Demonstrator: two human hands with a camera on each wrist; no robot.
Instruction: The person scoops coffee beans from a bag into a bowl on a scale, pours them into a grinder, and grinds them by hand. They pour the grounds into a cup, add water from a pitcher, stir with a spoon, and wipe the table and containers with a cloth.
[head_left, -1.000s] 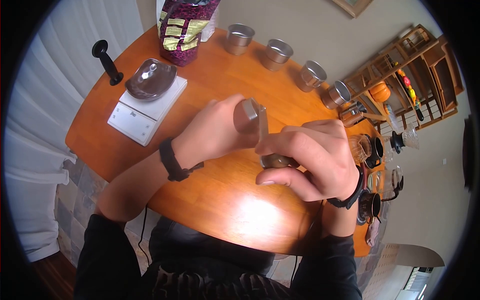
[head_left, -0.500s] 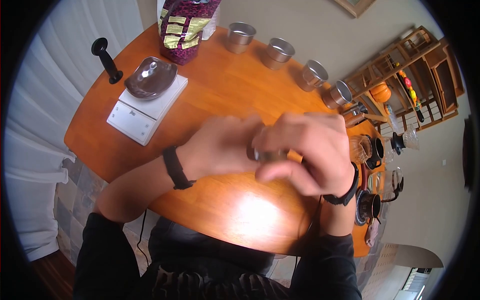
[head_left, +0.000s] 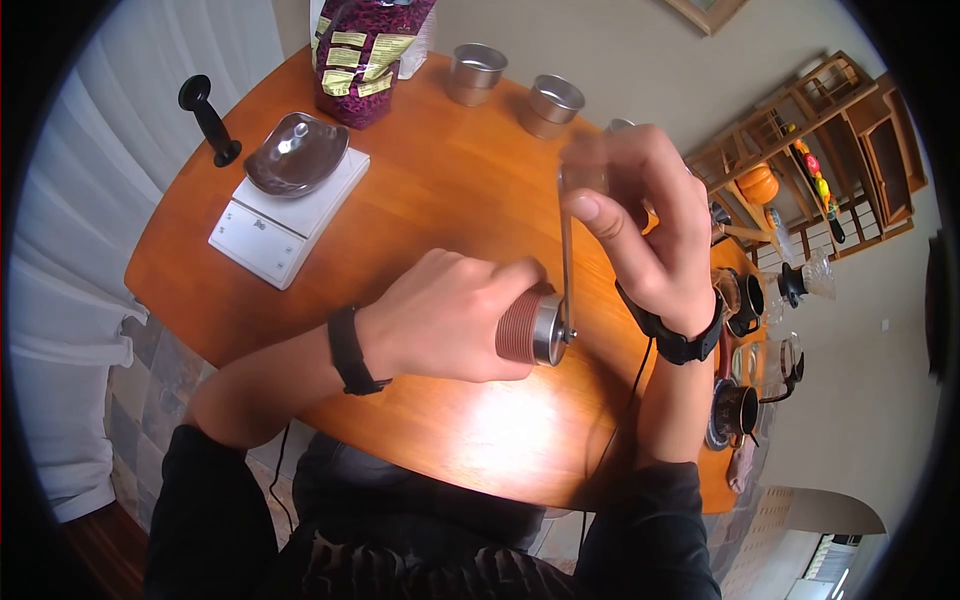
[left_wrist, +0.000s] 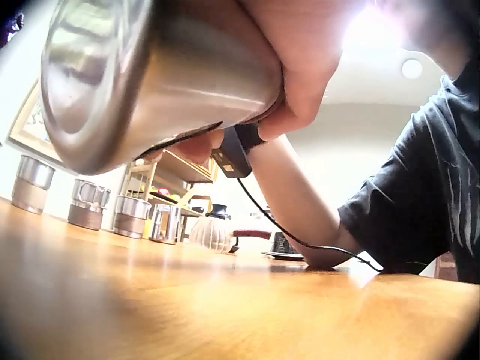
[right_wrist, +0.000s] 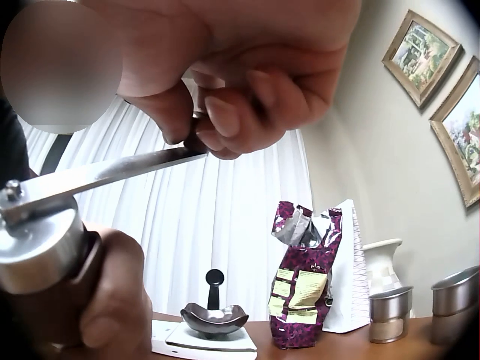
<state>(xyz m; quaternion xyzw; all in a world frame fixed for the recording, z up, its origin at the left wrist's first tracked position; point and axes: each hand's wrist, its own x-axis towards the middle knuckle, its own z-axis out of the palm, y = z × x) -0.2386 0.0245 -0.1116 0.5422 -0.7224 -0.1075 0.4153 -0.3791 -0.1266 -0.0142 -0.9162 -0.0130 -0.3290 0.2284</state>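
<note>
My left hand (head_left: 430, 315) is wrapped round the body of a hand coffee grinder (head_left: 518, 330), which is held tilted over the table, its metal top toward the right. A ribbed brown band circles the grinder near that top. From its centre bolt a flat metal crank arm (head_left: 567, 245) reaches away from me. My right hand (head_left: 650, 225) holds the far end; in the right wrist view thumb and fingers pinch a dark knob (right_wrist: 196, 133), partly hidden by them. The left wrist view shows the grinder's smooth metal base (left_wrist: 97, 82) close up.
On the wooden table (head_left: 430, 180), a white scale (head_left: 262, 240) bears a dark glossy dish (head_left: 298, 160). Beside it stands a black long-handled object (head_left: 210, 122). A purple bag (head_left: 362, 60) and several metal cups (head_left: 553, 105) line the far edge; a black mug (head_left: 738, 410) sits right.
My right hand has swung the crank from close to my left hand out to the far right. The left hand has shifted slightly nearer me, still gripping the grinder, which now shows more plainly.
</note>
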